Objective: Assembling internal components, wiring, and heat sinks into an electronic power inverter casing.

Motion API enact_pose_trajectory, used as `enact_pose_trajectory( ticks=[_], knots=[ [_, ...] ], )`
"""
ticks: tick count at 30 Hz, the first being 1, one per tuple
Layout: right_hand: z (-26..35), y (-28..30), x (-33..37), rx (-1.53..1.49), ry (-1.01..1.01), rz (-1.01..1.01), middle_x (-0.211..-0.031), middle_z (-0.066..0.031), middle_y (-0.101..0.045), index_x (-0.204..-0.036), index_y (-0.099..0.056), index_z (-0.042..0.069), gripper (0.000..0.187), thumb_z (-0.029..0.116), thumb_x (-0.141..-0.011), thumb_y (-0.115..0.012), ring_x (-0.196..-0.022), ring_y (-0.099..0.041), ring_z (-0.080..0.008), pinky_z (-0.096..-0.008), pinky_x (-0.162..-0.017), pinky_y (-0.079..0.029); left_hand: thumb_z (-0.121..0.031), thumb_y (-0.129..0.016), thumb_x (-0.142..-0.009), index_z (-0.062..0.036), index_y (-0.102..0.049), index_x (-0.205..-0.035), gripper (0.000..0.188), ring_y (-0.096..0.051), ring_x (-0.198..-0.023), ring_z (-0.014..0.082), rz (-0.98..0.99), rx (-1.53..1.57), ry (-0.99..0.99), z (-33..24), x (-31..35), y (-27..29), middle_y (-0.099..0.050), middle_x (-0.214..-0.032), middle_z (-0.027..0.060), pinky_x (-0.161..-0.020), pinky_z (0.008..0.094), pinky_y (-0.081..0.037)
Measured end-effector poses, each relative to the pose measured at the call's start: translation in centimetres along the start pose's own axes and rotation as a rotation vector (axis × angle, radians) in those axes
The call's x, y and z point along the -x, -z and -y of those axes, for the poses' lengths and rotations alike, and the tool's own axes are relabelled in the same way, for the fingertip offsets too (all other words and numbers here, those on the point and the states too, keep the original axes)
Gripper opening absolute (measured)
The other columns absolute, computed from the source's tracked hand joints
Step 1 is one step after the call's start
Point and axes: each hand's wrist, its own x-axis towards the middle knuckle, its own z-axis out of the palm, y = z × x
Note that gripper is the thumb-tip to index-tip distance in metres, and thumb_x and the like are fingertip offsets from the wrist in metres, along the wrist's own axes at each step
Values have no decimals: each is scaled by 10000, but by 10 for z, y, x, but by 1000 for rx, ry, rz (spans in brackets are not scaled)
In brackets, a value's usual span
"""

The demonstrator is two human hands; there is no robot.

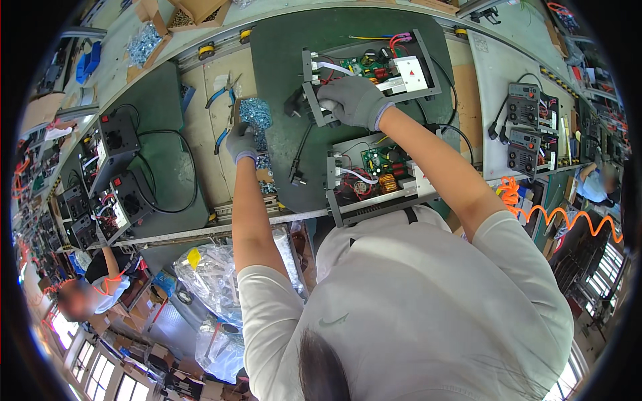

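My gloved right hand (358, 101) is at the left end of the far open metal chassis (429, 63), its fingers curled by the end panel; what they hold is hidden. Green circuit boards, wires and a white block (408, 73) show inside that chassis. My gloved left hand (241, 142) is at a cardboard tray of small silvery screws (255, 113), fingers drawn together at its left edge, any contents hidden. A second open chassis (384, 202) lies nearer my body, with a board and a copper coil (388, 182). Both rest on a green mat (284, 40).
Pliers (221, 97) lie left of the screw tray. A plug and cord (299, 167) lie between tray and chassis. Black boxed units (120, 137) stand left, more units (523, 107) right. An orange coiled hose (568, 217) hangs right. Another person (110, 287) works lower left.
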Motion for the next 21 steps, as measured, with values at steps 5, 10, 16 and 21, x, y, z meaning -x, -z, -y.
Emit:
enact_pose_trajectory(
  ticks=[5,10,16,21],
  knots=[
    [10,6,3,42,64,-206,-922,-66,-662,-1027,-646,166,182,286,-892,-635,-906,-639,-313,-452,-797,-492,11,-618,-940,-19,-685,-1160,232,-665,-861,168,-199,905,490,8,-7,-8,-704,-1015,94,-659,271,-570],
    [33,36,30,47,14,-500,-1023,-101,-662,-1088,-652,151,232,274,-892,-634,-989,-602,-365,-455,-854,-474,-111,-539,-977,-60,-654,-1087,167,-603,-801,176,21,1460,497,35,-15,4,-647,-917,55,-633,309,-529],
    [54,59,159,-74,-180,-652,-1003,-131,-671,-1049,-668,75,191,143,-872,-641,-924,-628,-353,-433,-783,-498,-248,-517,-904,-102,-617,-898,177,-463,-647,151,325,1928,527,22,5,31,-531,-763,20,-529,284,-346],
    [78,-8,362,-157,-740,-615,-973,-161,-689,-1054,-684,51,192,132,-903,-596,-828,-652,-373,-409,-763,-512,-270,-519,-950,-90,-618,-950,206,-433,-622,147,567,1937,231,-11,59,61,-533,-801,28,-494,260,-334]
  ],
)
